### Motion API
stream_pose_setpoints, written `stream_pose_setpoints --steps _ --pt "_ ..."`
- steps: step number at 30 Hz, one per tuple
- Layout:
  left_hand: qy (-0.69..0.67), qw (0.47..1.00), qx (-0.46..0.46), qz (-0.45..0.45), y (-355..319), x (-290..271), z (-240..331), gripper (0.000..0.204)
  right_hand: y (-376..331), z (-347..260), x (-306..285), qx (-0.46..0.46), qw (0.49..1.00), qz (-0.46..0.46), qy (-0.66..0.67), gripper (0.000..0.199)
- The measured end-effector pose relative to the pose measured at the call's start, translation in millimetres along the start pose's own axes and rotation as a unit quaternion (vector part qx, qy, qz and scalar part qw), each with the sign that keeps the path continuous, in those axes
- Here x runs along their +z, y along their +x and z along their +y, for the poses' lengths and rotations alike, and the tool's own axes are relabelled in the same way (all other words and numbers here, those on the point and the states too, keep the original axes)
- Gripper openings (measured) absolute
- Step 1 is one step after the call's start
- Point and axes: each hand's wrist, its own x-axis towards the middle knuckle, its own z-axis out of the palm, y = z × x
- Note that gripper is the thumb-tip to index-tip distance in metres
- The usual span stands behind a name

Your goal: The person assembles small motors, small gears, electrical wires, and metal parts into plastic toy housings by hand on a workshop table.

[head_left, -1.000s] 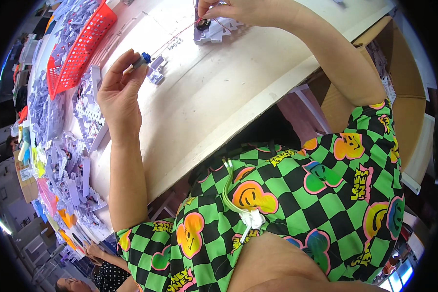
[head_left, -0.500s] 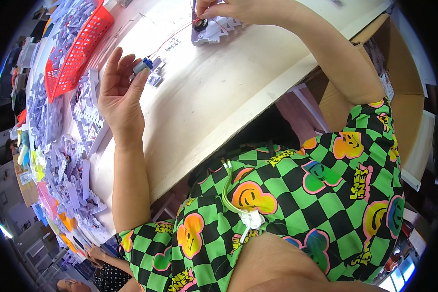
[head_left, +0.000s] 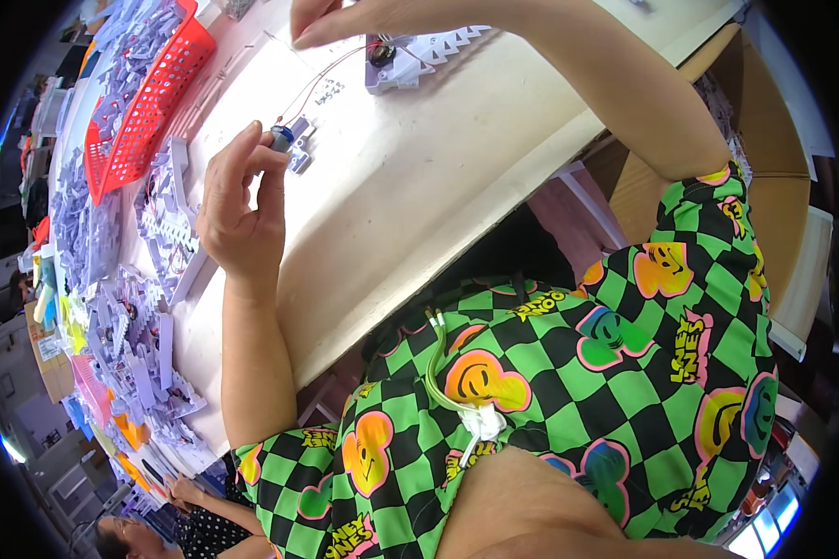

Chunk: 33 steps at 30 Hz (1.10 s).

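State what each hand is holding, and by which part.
The left hand holds a blue-ended motor by its grey body. Whether the right hand, partly cut off by the picture's top edge, holds anything cannot be told.

Toothed housing (head_left: 424, 61), top centre: pale plastic, matt. Thin wires (head_left: 319, 78): smooth plastic insulation. Basket (head_left: 144, 121), upper left: red plastic, perforated, slight gloss. Parts pile (head_left: 135, 345), left: hard plastic, mostly matt. Tabletop (head_left: 382, 186), centre: smooth, satin sheen, material unclear. Carton (head_left: 772, 130), right: brown cardboard, matt. Checkered top (head_left: 555, 349), lower centre: soft cloth, matt.
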Motion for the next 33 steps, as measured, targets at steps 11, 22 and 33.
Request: stream_pose_setpoints --steps 11,22,33 --pt "-0.032 0.997 0.065 0.036 2 8 7 0.055 26 -13 21 0.006 0.981 -0.182 0.067 0.031" --pt "-0.354 0.889 -0.283 0.07 13 12 18 0.055 20 -8 21 0.034 0.988 -0.102 0.113 0.027" --pt "-0.333 0.875 -0.344 0.066 14 5 11 0.037 18 -2 15 0.048 0.994 -0.088 0.045 0.025"
